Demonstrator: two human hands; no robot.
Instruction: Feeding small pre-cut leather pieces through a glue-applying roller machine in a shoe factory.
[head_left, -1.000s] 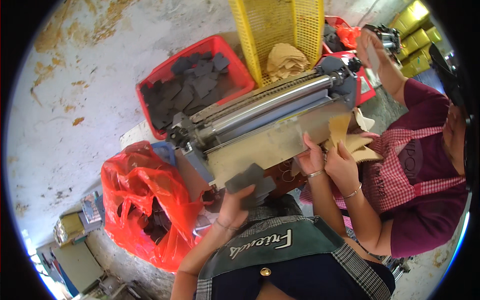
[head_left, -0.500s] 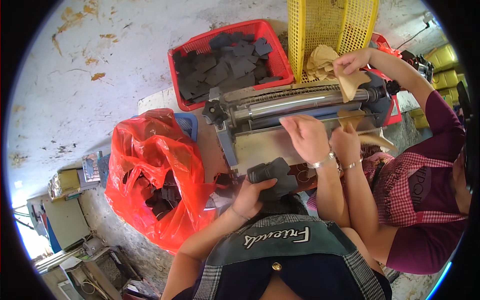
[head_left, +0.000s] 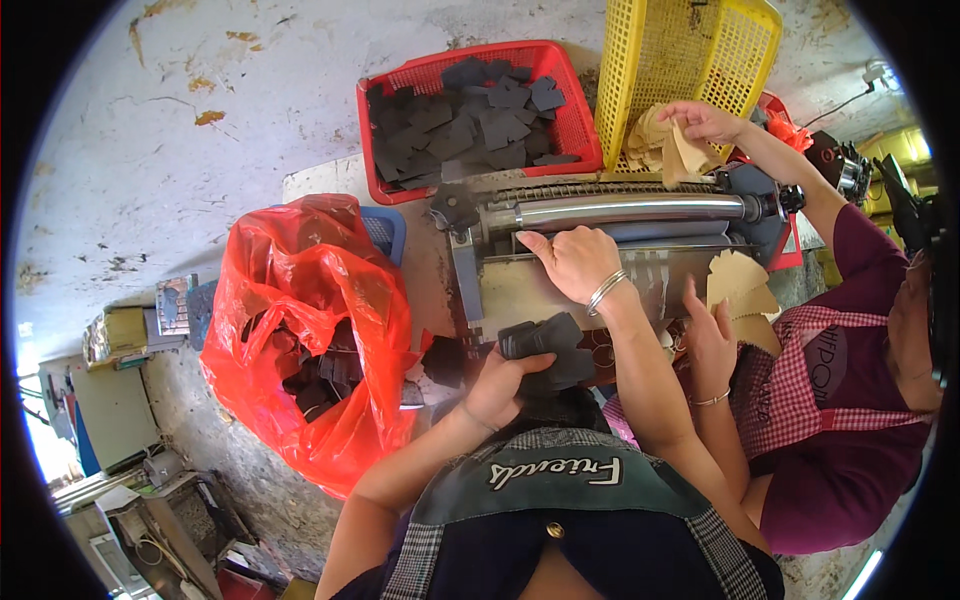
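Observation:
A stack of dark grey cut pieces (head_left: 565,340), thin and flat like leather or sheet material, is gripped in my left hand (head_left: 500,385), thumb on top. My right hand (head_left: 582,265), with a bangle at the wrist, is over the metal feed plate (head_left: 515,290) of a roller machine, close to its shiny roller (head_left: 640,208). Its thumb stretches out to the left; the other fingers bend toward the roller, partly hidden, and no piece shows in it. Left of my left hand a red plastic bag (head_left: 375,390) holds more dark pieces.
Behind the machine stand a red basket (head_left: 590,140) of dark pieces and a yellow basket (head_left: 612,70) with tan pieces. At right, a co-worker's hand (head_left: 705,122) holds tan pieces; the other hand (head_left: 708,335) is beside a tan stack (head_left: 740,285). A blue basket (head_left: 385,228) sits behind the bag.
My right hand has moved left and its thumb now points out over the plate. The co-worker's near hand has lowered and spread its fingers. My left hand still holds the stack.

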